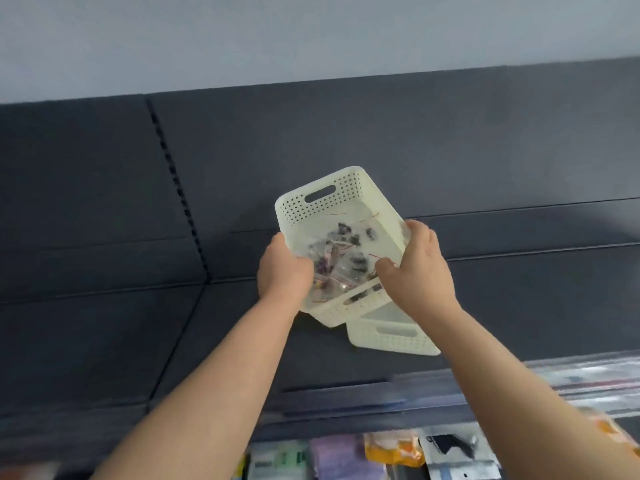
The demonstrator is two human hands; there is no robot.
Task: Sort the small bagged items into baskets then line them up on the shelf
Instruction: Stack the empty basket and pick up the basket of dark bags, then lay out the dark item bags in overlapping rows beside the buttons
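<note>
- My left hand (284, 268) and right hand (417, 263) grip opposite sides of the white perforated basket (322, 202), fingers curled over its rims, keeping it steady.
- The basket is tilted towards me above the dark shelf (519, 237); the clear bagged items (341, 261) slump to its near end.
- A second white basket (394, 336) sits just below, presumably marking the row.

A pale grey wall (311, 29) rises above; a slotted strip (176, 188) runs down the dark panel (415, 140); blurred coloured packets (394, 448) line the bottom edge.
</note>
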